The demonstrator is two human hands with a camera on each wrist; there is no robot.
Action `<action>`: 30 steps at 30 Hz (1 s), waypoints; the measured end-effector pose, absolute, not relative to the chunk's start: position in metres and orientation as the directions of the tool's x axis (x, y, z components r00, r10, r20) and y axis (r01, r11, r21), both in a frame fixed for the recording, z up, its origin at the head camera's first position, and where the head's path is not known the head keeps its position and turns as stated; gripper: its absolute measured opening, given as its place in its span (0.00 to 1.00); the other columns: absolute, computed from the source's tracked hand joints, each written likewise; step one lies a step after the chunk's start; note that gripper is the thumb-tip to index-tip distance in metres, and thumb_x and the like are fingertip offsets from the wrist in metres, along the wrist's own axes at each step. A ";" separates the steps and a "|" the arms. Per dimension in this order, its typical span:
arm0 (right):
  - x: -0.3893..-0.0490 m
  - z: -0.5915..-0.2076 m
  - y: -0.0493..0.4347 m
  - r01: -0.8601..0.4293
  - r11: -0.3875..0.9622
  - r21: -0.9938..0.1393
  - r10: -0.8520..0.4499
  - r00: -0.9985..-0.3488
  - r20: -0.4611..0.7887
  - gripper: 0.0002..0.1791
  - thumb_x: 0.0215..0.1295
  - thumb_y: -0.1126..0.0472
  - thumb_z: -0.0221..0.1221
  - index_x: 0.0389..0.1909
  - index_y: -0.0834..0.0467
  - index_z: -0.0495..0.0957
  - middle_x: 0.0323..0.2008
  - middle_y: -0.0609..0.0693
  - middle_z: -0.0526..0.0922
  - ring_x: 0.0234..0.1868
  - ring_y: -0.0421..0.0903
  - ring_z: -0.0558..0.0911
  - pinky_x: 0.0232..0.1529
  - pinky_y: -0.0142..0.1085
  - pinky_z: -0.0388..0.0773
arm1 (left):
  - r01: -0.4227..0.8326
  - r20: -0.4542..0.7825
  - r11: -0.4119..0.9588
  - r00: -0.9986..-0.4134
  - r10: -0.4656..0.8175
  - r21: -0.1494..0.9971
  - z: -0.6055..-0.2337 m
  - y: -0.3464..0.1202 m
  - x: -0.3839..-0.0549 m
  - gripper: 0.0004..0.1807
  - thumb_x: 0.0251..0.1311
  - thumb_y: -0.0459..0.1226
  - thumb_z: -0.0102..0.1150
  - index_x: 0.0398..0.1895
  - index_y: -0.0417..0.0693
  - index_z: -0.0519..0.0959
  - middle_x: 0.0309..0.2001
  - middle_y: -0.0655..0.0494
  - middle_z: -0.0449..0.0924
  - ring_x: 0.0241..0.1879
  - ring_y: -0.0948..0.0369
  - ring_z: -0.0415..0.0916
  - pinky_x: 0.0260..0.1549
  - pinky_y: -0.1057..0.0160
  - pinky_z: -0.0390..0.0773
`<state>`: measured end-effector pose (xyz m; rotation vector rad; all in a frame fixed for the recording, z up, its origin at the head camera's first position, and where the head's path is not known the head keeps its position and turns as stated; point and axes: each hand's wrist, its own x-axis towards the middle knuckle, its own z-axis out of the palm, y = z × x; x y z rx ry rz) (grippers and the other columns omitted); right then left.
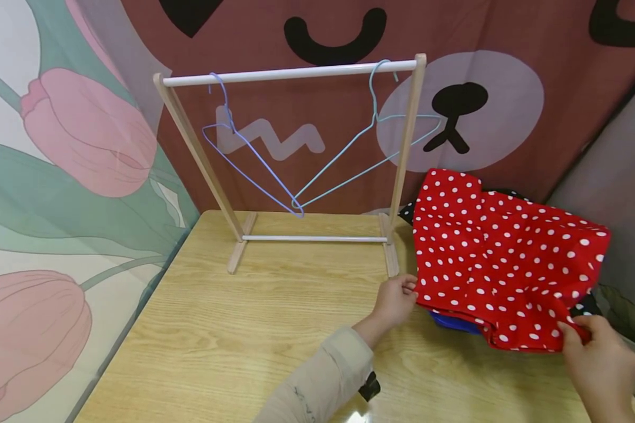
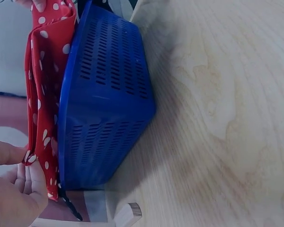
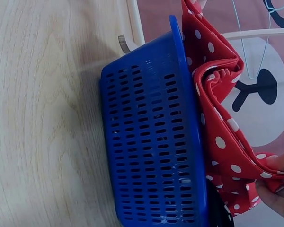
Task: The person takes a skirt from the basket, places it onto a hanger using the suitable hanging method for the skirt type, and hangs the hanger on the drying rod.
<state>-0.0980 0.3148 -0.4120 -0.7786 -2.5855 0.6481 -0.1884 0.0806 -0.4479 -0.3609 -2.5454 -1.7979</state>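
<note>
A red cloth with white polka dots (image 1: 508, 258) lies spread over a blue plastic basket (image 2: 104, 109) at the right of the table. My left hand (image 1: 394, 301) pinches its near left corner, thumb and fingers at the edge in the left wrist view. Its near right corner is pinched by my right hand (image 1: 600, 355), with folds bunching around those fingers. Most of the basket is hidden under the cloth in the head view; its slotted walls show in both wrist views. Black cloth with white dots (image 1: 587, 305) peeks out from beneath the red one.
A wooden rack (image 1: 406, 147) with a white top rail (image 1: 296, 73) stands at the back of the table (image 1: 233, 329). A purple hanger (image 1: 231, 123) and a light teal hanger (image 1: 374, 111) hang from it. Printed curtains (image 1: 317, 117) close off the back and left.
</note>
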 end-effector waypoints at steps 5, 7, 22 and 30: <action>-0.098 -0.412 0.311 0.347 0.791 -0.505 0.535 -0.791 0.296 0.13 0.55 0.70 0.54 0.40 0.74 0.68 0.32 0.70 0.72 0.28 0.59 0.70 0.19 0.46 0.69 | 0.235 0.188 0.302 -0.966 0.174 0.924 -0.446 0.077 -0.190 0.09 0.45 0.21 0.54 0.32 0.34 0.75 0.25 0.54 0.74 0.24 0.69 0.70 0.25 0.77 0.70; -0.098 -0.413 0.309 0.308 0.813 -0.494 0.509 -0.788 0.346 0.12 0.55 0.71 0.54 0.39 0.74 0.69 0.33 0.70 0.72 0.30 0.60 0.71 0.23 0.50 0.70 | 0.249 0.206 0.292 -0.964 0.170 0.923 -0.444 0.075 -0.190 0.09 0.45 0.20 0.54 0.32 0.34 0.75 0.26 0.53 0.75 0.25 0.68 0.70 0.26 0.77 0.70; -0.097 -0.414 0.295 0.070 0.904 -0.423 0.350 -0.691 0.632 0.10 0.48 0.74 0.58 0.33 0.74 0.73 0.31 0.67 0.73 0.31 0.60 0.71 0.28 0.34 0.69 | 0.267 0.242 0.269 -0.962 0.124 0.925 -0.436 0.058 -0.194 0.08 0.45 0.20 0.53 0.30 0.35 0.74 0.26 0.52 0.76 0.25 0.67 0.71 0.26 0.76 0.71; -0.098 -0.410 0.290 -0.022 0.910 -0.415 0.297 -0.662 0.688 0.12 0.46 0.74 0.60 0.33 0.73 0.73 0.29 0.66 0.73 0.29 0.58 0.72 0.29 0.14 0.50 | 0.251 0.222 0.272 -0.966 0.133 0.929 -0.436 0.043 -0.199 0.09 0.46 0.20 0.51 0.31 0.35 0.74 0.27 0.53 0.75 0.27 0.67 0.71 0.27 0.75 0.72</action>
